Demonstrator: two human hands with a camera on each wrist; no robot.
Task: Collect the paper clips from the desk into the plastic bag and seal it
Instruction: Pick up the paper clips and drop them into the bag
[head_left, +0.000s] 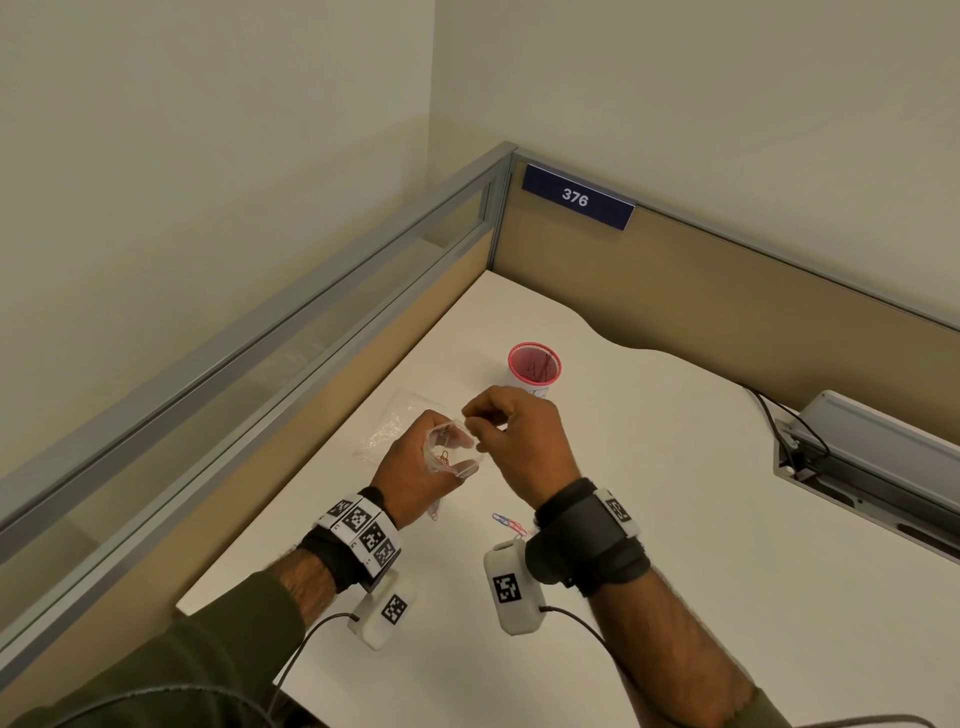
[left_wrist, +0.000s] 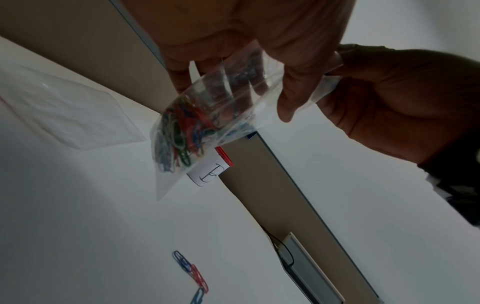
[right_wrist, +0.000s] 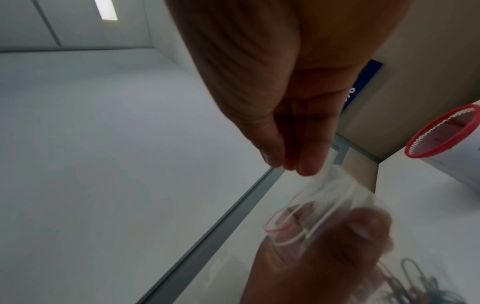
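Mid-collection, bag up off the desk (head_left: 649, 519). Left hand (head_left: 415, 470) wrapped round the plastic bag (left_wrist: 207, 115), fingers (left_wrist: 288, 96) curled over the upper part and propping the mouth wide. Right hand (head_left: 519, 436) pinching the far lip of that mouth, thumb and fingertips (right_wrist: 306, 166) pressed together on the clear film, tugging it open. No clip visible between those fingertips, though the view there is blurred.

Inside the bag: a tangle of coloured paper clips (left_wrist: 182, 131), slumped to the lower end. Zip strip with its red line (right_wrist: 280, 228) plainly unjoined in the right wrist view.

Not finished gathering, by the look of it: a short chain of loose clips (left_wrist: 191, 271), blue and red, lying on the desk below the hands, near the right wrist. Possibly 1 more pinkish one by the left wrist in the head view, hard to tell.

Next call, as a judgement: right hand off the lip, down to the loose chain, a fine pinch on thin wire flat against the surface, then back up and into the mouth held open by the left. Only then the seal, both lips lined up and pressed along the strip end to end.

Elsewhere: a second clear bag (head_left: 389, 423) flat on the desk to the left, a red mesh cup (head_left: 534, 364) standing beyond the hands.
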